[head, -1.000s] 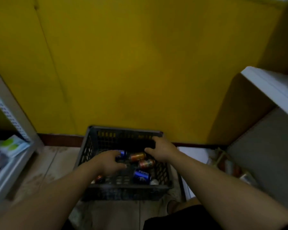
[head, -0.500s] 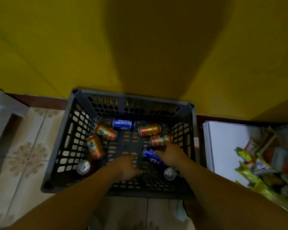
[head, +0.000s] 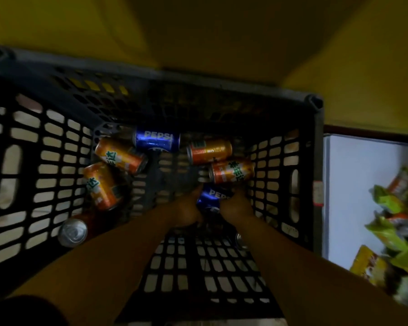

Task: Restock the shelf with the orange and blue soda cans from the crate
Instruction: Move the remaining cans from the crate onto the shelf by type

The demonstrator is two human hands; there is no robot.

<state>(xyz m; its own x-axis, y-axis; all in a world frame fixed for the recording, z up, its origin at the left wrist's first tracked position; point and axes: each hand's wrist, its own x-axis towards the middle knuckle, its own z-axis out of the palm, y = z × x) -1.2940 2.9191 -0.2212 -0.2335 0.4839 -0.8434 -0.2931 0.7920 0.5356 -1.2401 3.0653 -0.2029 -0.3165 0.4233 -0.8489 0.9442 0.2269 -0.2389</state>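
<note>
A yellow wall (head: 222, 24) fills the far side, with a broad dark shadow across its middle. At the far right a dark red skirting board (head: 368, 134) runs along its foot. Nearer than that, on the right, lies a white flat surface (head: 353, 184); a heap of green, yellow and orange snack packets (head: 393, 234) covers its right and near part, blurred, their print unreadable

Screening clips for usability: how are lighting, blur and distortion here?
Head view: dim, a broad shadow darkens the yellow wall and the far side of the crate; wide-angle distortion bows its rim; snack packets at right are smeared; the label on the rear blue can reads clearly; left hand and right hand are dark, grip on the near blue can unclear.
</note>
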